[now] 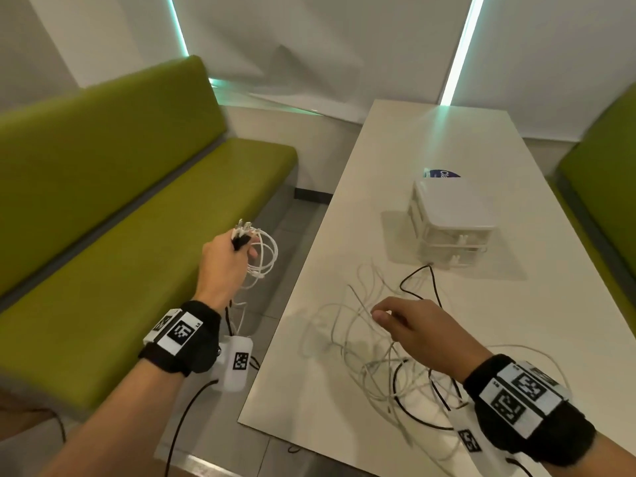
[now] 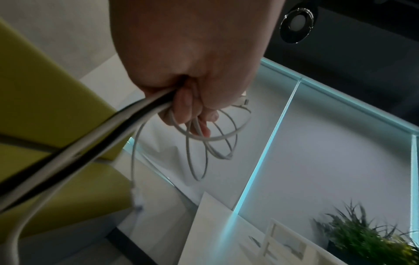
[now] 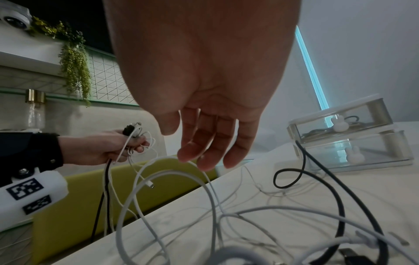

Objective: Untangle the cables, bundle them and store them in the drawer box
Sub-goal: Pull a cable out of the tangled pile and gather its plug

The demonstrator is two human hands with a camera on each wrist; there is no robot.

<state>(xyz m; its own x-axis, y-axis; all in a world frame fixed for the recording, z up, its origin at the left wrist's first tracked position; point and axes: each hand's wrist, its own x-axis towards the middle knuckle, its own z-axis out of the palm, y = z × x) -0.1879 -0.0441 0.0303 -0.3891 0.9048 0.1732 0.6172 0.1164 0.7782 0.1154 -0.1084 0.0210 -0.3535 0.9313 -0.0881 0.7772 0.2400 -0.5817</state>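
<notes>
My left hand (image 1: 227, 259) is held out past the table's left edge, over the bench. It grips a bunch of white cable loops (image 1: 265, 256) and plug ends together with a black cable; the fist (image 2: 188, 71) shows curled round the loops (image 2: 204, 139). My right hand (image 1: 413, 321) hovers over the tangle of white and black cables (image 1: 378, 356) on the table, its fingers (image 3: 204, 152) relaxed just above a raised white loop (image 3: 172, 172) and holding nothing. The white drawer box (image 1: 451, 222) stands farther back, both clear drawers (image 3: 349, 132) closed, a dark cable in the upper one.
The white table (image 1: 430, 139) runs away from me, with green benches (image 1: 120, 201) on both sides. A blue-labelled round thing (image 1: 442, 173) lies behind the box. A black cable (image 3: 317, 179) loops from the tangle towards the box front. Cables hang from my left hand down to the floor.
</notes>
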